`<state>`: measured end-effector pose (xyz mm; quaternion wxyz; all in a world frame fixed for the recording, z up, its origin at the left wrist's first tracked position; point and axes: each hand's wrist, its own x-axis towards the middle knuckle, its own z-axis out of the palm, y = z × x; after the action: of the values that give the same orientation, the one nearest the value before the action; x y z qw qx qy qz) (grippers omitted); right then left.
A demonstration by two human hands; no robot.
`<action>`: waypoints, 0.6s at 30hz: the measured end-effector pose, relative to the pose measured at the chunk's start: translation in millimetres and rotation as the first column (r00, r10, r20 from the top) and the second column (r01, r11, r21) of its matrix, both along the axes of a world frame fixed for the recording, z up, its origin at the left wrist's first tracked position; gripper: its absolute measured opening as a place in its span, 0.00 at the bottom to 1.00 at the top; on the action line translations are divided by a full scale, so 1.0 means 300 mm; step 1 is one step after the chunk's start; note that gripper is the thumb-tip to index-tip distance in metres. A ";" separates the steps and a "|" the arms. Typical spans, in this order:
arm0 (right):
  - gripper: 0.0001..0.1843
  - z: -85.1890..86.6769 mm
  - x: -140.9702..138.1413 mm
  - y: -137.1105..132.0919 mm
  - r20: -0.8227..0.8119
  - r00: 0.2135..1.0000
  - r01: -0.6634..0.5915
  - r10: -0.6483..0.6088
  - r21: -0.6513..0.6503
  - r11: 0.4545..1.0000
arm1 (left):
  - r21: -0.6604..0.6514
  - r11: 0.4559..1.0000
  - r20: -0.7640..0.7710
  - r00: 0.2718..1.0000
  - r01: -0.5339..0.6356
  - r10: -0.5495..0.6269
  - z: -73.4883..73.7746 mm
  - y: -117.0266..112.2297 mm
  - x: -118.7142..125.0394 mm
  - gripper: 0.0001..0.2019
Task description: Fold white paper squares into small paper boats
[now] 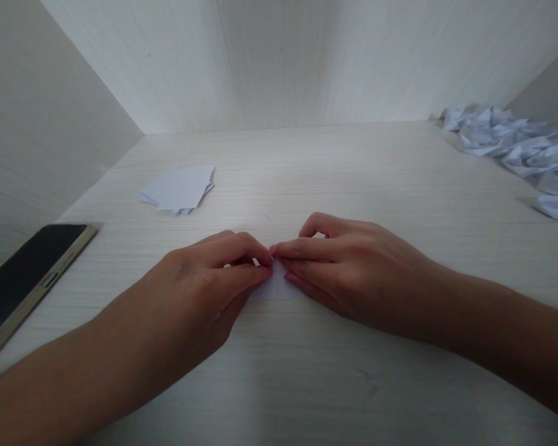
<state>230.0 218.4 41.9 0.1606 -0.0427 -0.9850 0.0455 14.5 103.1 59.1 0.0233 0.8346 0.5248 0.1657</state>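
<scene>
Here, left hand (214,272) and right hand (353,266) — grip of both pinching plain white paper (279,288) — blank stacked sheets (181,188) beyond.

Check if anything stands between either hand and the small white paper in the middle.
Nothing visible: fingertips of the left hand and right hand meet the small white paper directly. The paper stack and smartphone lie well clear, off to the left.

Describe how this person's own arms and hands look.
The left forearm and right forearm show bare, without sleeves. The left hand, with a small mark on its back, and right hand wear no visible gloves, rings or watches.
</scene>
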 end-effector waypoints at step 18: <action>0.15 0.038 -0.008 -0.007 0.091 0.995 0.044 -0.032 -0.133 0.990 | -0.019 1.000 0.019 1.000 0.006 -0.005 -0.002 0.004 0.002 0.17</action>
<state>227.5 216.5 53.2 0.1141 -0.0741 -0.9849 0.1067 15.0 104.3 58.4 0.0365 0.8342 0.5238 0.1685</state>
